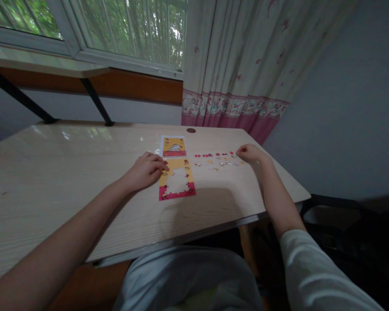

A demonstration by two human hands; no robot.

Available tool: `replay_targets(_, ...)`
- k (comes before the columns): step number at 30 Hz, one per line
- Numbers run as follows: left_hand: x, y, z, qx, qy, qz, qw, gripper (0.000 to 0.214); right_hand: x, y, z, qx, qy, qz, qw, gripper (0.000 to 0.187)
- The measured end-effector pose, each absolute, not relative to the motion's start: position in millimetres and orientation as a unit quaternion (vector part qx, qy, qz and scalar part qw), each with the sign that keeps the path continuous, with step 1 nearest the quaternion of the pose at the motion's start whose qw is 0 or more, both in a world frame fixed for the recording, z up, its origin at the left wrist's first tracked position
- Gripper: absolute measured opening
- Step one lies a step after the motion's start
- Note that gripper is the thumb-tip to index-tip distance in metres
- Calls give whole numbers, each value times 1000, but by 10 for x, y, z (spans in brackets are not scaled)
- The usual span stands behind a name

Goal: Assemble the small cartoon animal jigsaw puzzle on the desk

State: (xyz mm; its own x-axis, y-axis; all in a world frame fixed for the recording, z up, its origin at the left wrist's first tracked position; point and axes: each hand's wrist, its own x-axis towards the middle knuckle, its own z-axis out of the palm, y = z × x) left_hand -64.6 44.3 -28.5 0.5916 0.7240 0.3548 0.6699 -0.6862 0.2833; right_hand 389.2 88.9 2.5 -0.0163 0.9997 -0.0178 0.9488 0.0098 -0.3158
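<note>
A partly assembled jigsaw puzzle (192,185) lies on the desk, its yellow and red border joined around a bare middle. My left hand (148,170) rests at its upper left edge, fingers stretched loosely over the yellow border. Just above the puzzle lies a reference picture (174,141) of a white animal on yellow and red. To the right, several loose red puzzle pieces (210,155) form a row, with white and yellow pieces (226,163) scattered below. My right hand (249,153) is at the row's right end, fingers pinched together; whatever they hold is hidden.
The pale wooden desk (68,172) reaches to the wall, with a round dark cable cap (191,130) near its back. A raised shelf (52,65) on black legs stands at left. A curtain (233,65) hangs behind; a dark chair (337,203) is at right.
</note>
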Motion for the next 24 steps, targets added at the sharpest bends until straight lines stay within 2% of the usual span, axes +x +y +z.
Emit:
replay_targets(5,-654,444,-287,888,402,217,51,30,3867,945,-17,-668,-729,122,90,21)
replay_targets(15,-652,437,-250,895,399,199,31,32,3804,919,24,-644,-743,154,96,32)
replay_targets(24,-657,444,-260,893,396,210,45,32,3788,916,23,-635,-748,165,99,28)
